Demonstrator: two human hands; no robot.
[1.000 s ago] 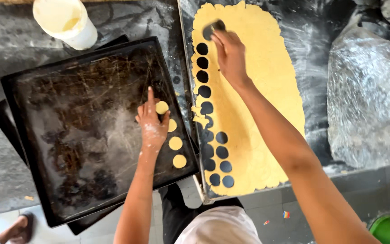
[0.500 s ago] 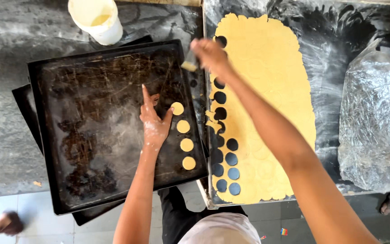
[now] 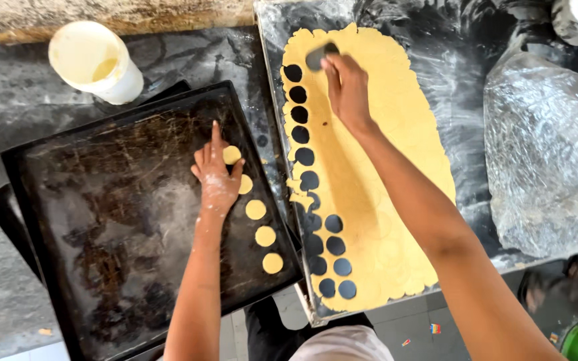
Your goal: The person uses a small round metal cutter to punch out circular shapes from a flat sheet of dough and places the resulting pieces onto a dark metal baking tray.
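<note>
- I see my right hand [image 3: 346, 90] gripping a small dark round cutter [image 3: 320, 57] on the rolled yellow dough sheet [image 3: 396, 167]; one edge column is punched, most remains.
- My left hand [image 3: 217, 177], open, presses a dough disc [image 3: 231, 154] onto the black baking tray [image 3: 102, 220]; five discs are placed.

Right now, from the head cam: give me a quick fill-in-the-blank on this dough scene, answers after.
1. The right hand presses a round cutter into the rolled ____ sheet.
2. The left hand rests on the dark baking ____.
3. The tray holds ____ dough discs in a row.
4. The white cup stands beyond the tray's ____ edge.

Answers: dough; tray; five; far
</note>
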